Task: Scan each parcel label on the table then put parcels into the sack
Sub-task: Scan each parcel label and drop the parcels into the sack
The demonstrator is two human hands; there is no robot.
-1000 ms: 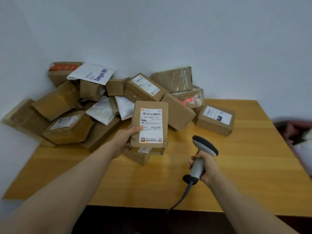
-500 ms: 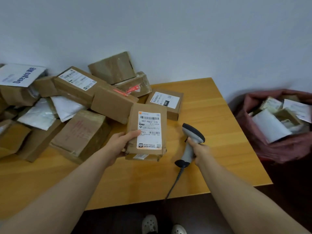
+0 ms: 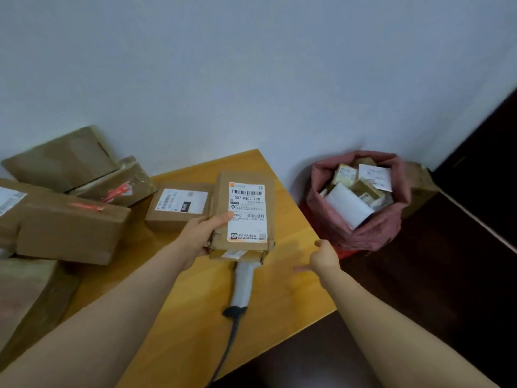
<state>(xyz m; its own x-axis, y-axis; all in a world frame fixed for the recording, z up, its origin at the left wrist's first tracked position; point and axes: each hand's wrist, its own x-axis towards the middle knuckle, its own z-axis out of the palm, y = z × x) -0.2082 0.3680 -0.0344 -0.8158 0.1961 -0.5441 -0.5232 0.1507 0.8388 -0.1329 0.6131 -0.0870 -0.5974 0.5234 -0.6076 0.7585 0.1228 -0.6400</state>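
single head view, close above the table (image 3: 293, 219), looking forward and down, facing the wall (image 3: 251, 65)

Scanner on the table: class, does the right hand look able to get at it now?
Probably yes: the scanner lies on the table beside the open right hand, handle bare, nothing between; only its head hides behind the parcel the left hand holds.

On my feed, the left forearm (image 3: 106, 323) and right forearm (image 3: 397, 334) were bare right to the frame's edge. The left hand (image 3: 200, 236) and right hand (image 3: 324, 257) were bare as well.
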